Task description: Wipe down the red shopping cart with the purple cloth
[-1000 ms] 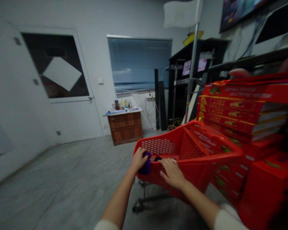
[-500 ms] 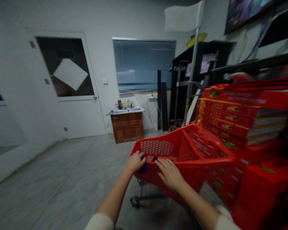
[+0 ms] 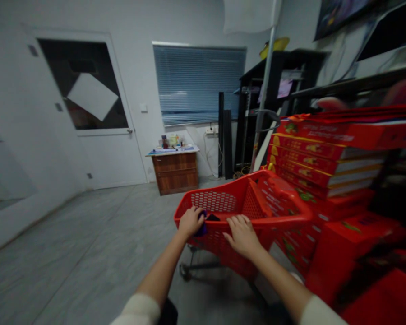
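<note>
A red plastic shopping cart [image 3: 219,203] with a perforated basket stands in front of me. On its near left rim my left hand [image 3: 191,222] is closed round a purple thing [image 3: 200,229]. My right hand [image 3: 242,234] lies over the near rim further right, its fingers curled over the edge and its thumb on the outer side. Between the hands, a small dark object [image 3: 212,217] shows just inside the basket. A divider panel [image 3: 256,198] crosses the cart's inside.
Stacked red boxes [image 3: 304,155] rise close along the cart's right side. A small wooden cabinet [image 3: 176,174] with bottles on top stands by the far wall. Behind the cart is a metal pole [image 3: 265,85], with a black rack [image 3: 291,63] beyond. A white door [image 3: 111,158] is at left.
The cart has shifted slightly left in view, and my right hand now sits further right along its rim. More of the boxes and floor at lower right shows.
</note>
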`<action>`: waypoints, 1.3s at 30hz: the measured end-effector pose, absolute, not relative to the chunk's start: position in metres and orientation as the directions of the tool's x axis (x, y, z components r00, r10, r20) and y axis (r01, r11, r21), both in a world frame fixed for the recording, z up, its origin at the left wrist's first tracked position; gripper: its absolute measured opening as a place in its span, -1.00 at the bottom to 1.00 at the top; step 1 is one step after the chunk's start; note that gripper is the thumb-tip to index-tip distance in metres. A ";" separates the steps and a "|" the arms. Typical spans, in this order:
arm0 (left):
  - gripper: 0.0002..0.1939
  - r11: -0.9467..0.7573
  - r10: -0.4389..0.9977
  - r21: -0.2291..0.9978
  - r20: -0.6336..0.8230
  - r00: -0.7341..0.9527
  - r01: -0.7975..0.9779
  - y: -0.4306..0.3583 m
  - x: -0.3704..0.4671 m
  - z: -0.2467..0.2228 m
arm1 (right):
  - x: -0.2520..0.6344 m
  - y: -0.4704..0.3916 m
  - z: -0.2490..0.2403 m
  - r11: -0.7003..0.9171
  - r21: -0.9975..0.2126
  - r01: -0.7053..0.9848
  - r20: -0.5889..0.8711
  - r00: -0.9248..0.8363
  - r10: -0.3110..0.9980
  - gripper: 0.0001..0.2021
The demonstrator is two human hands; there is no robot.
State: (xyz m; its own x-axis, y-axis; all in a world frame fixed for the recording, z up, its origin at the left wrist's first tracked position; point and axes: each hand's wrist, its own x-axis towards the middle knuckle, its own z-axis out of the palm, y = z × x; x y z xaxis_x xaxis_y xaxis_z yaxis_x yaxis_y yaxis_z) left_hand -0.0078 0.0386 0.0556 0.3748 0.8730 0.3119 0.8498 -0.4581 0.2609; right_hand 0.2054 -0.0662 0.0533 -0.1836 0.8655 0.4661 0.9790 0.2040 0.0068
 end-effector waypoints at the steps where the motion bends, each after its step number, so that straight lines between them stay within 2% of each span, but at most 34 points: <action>1: -0.67 -0.396 0.902 0.266 0.293 0.318 0.879 0.043 -0.015 0.057 | 0.205 -0.066 0.055 0.204 0.001 0.979 0.458 -0.181 0.870 -0.61; 4: -0.66 -0.304 0.933 0.244 0.270 0.237 0.921 0.049 -0.020 0.060 | 0.204 -0.061 0.059 0.207 0.000 0.978 0.449 -0.185 0.874 -0.62; 12: -0.68 -0.483 0.857 0.200 0.310 0.413 0.853 0.036 0.026 0.063 | 0.213 -0.053 0.067 0.233 0.034 0.972 0.434 -0.225 0.872 -0.63; 14: -0.68 -0.469 0.867 0.190 0.284 0.409 0.862 0.040 0.016 0.064 | 0.224 -0.058 0.070 0.169 0.070 0.983 0.474 -0.182 0.861 -0.60; 16: -0.69 -0.416 0.890 0.177 0.279 0.360 0.892 0.043 0.004 0.061 | 0.236 -0.065 0.073 0.038 0.091 0.995 0.540 -0.082 0.837 -0.59; 19: -0.72 -0.340 0.901 0.171 0.340 0.269 0.925 0.037 0.006 0.055 | 0.249 -0.074 0.076 -0.040 0.108 0.993 0.571 -0.029 0.820 -0.61; 25: -0.75 -0.471 0.811 0.224 0.491 0.318 0.853 0.008 0.067 0.049 | 0.249 -0.077 0.079 0.016 0.115 0.993 0.581 -0.081 0.810 -0.75; 28: -0.74 -0.575 0.764 0.228 0.495 0.414 0.786 0.011 0.066 0.053 | 0.249 -0.075 0.077 0.019 0.111 0.994 0.602 -0.083 0.794 -0.77; 30: -0.74 -0.554 0.786 0.230 0.459 0.413 0.800 0.019 0.052 0.054 | 0.249 -0.072 0.075 0.020 0.102 0.995 0.617 -0.080 0.783 -0.77; 34: -0.73 -0.390 0.869 0.225 0.410 0.276 0.893 0.029 0.038 0.055 | 0.244 -0.064 0.073 0.028 0.082 0.996 0.642 -0.074 0.763 -0.77; 39: -0.72 -0.486 0.816 0.223 0.461 0.347 0.845 0.015 0.082 0.059 | 0.243 -0.058 0.075 0.036 0.082 0.996 0.644 -0.081 0.761 -0.73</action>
State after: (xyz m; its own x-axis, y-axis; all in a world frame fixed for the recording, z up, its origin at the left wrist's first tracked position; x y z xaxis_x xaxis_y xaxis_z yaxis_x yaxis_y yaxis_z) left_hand 0.0825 0.0155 0.0585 0.3473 0.8165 0.4612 0.8451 -0.4857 0.2234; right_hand 0.2430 -0.0576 0.0748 -0.0805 0.7608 0.6439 0.9960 0.0356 0.0824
